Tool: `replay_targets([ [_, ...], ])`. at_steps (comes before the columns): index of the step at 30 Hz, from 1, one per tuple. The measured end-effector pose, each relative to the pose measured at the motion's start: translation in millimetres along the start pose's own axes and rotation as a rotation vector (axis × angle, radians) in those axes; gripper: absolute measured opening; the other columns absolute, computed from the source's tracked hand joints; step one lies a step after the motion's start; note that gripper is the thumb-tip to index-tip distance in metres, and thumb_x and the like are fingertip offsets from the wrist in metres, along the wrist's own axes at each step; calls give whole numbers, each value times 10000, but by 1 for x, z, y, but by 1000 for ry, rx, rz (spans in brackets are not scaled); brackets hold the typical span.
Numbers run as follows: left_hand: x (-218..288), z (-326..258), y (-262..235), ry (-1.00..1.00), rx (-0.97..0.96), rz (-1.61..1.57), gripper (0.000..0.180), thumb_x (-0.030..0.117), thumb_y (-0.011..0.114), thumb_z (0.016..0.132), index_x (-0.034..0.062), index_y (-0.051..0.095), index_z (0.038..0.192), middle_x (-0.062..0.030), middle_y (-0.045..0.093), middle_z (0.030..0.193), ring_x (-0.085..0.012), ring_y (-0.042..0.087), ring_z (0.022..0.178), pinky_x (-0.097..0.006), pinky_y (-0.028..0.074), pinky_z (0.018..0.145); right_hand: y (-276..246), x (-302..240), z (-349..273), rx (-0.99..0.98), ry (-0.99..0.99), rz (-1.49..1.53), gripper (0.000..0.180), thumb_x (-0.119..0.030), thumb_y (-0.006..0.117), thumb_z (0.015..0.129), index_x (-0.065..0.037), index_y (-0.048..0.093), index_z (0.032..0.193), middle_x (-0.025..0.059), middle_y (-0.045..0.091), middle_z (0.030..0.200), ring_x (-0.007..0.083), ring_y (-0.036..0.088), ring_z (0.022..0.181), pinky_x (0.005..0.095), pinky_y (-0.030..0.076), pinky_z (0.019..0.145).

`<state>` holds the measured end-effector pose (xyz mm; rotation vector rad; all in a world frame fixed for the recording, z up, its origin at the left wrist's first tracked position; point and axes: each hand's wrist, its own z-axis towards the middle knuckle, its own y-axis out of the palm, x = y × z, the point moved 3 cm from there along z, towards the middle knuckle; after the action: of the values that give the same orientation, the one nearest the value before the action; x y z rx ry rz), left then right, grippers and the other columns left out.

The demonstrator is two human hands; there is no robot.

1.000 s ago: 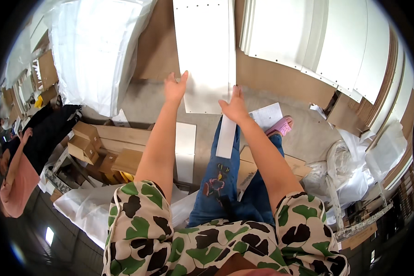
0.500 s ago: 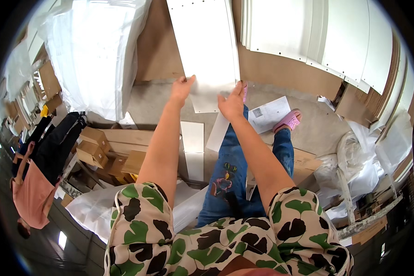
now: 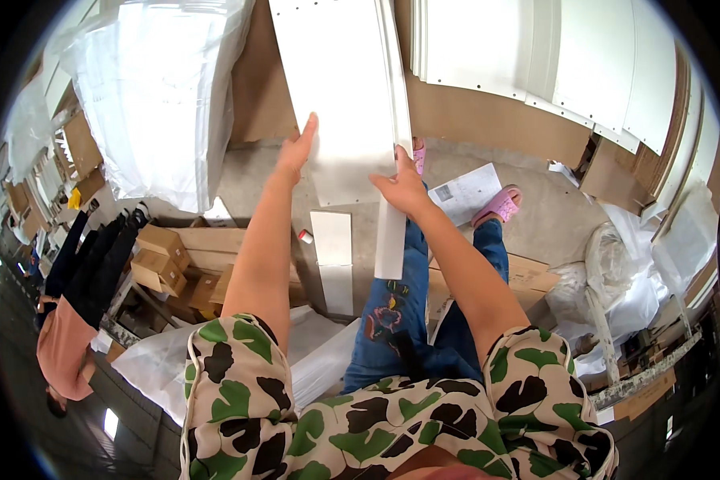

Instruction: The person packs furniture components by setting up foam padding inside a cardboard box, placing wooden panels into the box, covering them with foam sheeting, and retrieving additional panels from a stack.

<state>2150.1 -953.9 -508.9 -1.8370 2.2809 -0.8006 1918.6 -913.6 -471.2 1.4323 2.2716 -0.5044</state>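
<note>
A long white panel with small holes at its far end reaches toward me from the top of the view. At the panel's left edge is my left hand, its thumb over the top face and its other fingers partly hidden at the side. Along the right edge runs a narrow white strip, whose near end sticks out past the panel over my leg. My right hand closes around this strip, thumb pointing in toward the panel; its fingers' undersides are hidden.
Plastic-wrapped boards stand at left, stacked white panels at right. Small cardboard boxes lie lower left. A white-and-brown sheet is by my pink shoe. Another person is at far left.
The narrow strip now protrudes farther toward me beside the panel. Both hands have shifted slightly left. A small red-and-white item on the floor has come into view, and the other person has moved.
</note>
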Motion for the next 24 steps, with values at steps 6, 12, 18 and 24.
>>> replay_targets([
  [6,7,-39,-5,50,-60,-381,973,725,386,743,-95,352,1265,-220,403,1287,-296,384,1200,-371,292,997,-56,-12,-38,-233,-93,-41,671,-421,657,721,-9,460,1213,165,541,1150,251,557,970,328,442,825],
  [12,30,-139,40,-51,-280,-607,870,663,385,797,-51,322,1291,-144,426,1280,-244,441,1144,-364,351,965,-108,4,-98,-514,-6,47,498,-370,693,722,22,603,1016,101,630,939,163,562,870,272,439,778],
  [18,134,-175,35,41,-706,-974,802,663,317,818,67,266,1352,-129,330,1352,-285,337,1221,-414,333,973,-154,-14,-186,-435,-83,-158,448,-386,683,718,12,637,920,120,635,788,140,573,745,274,448,674],
  [24,186,-80,32,232,-166,-550,777,543,513,810,-78,371,1256,-158,459,1246,-248,458,1129,-331,349,973,-158,-11,-225,-327,-167,-152,493,-446,674,680,6,643,875,139,634,747,233,595,710,318,448,652],
])
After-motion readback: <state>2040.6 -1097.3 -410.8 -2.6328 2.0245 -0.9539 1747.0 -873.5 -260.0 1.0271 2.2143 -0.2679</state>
